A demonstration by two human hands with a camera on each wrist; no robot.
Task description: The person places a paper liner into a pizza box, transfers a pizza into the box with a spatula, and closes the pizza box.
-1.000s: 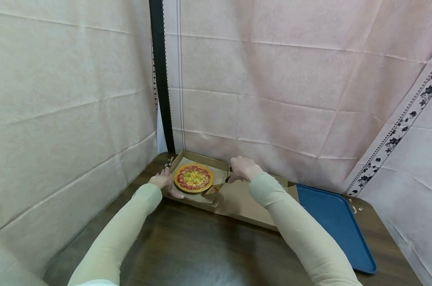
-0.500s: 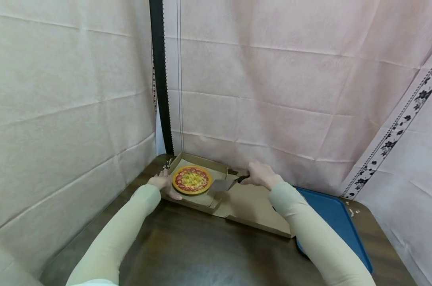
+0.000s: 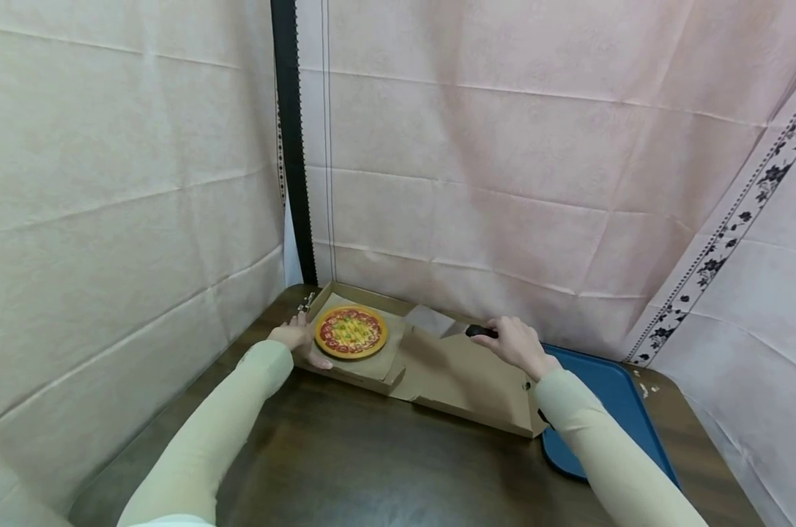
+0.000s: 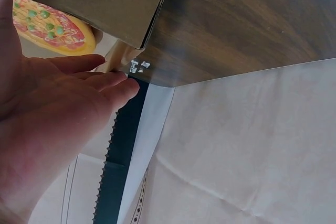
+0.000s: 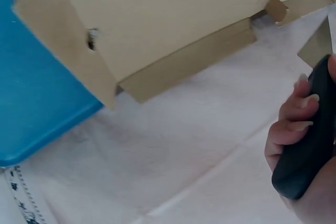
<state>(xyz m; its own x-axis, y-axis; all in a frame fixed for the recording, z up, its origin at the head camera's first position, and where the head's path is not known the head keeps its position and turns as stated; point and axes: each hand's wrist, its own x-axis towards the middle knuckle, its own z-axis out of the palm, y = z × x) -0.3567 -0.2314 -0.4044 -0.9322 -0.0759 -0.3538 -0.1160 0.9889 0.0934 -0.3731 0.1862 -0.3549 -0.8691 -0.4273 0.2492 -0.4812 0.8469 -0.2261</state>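
Note:
A round toy-like pizza (image 3: 351,332) with a yellow rim lies on paper in the open cardboard pizza box (image 3: 365,380). My left hand (image 3: 297,342) rests at the left side of the box. In the left wrist view, that hand (image 4: 63,93) has extended fingers against the box wall. My right hand (image 3: 518,345) grips the black handle (image 5: 304,135) of a spatula, fingers curled round it. Its flat metal blade (image 3: 429,320) hangs over the back right of the box, apart from the pizza. Nothing shows on the blade.
The box lid (image 3: 470,380) lies folded out to the right on the dark wooden table (image 3: 345,454). A blue tray (image 3: 625,410) sits right of the lid, partly hidden by my right arm. Pale curtains (image 3: 490,183) enclose the table's back and sides.
My right hand has moved right with the spatula, drawing its blade away from the pizza's right side towards the back of the box. My left hand has stayed at the box's left side.

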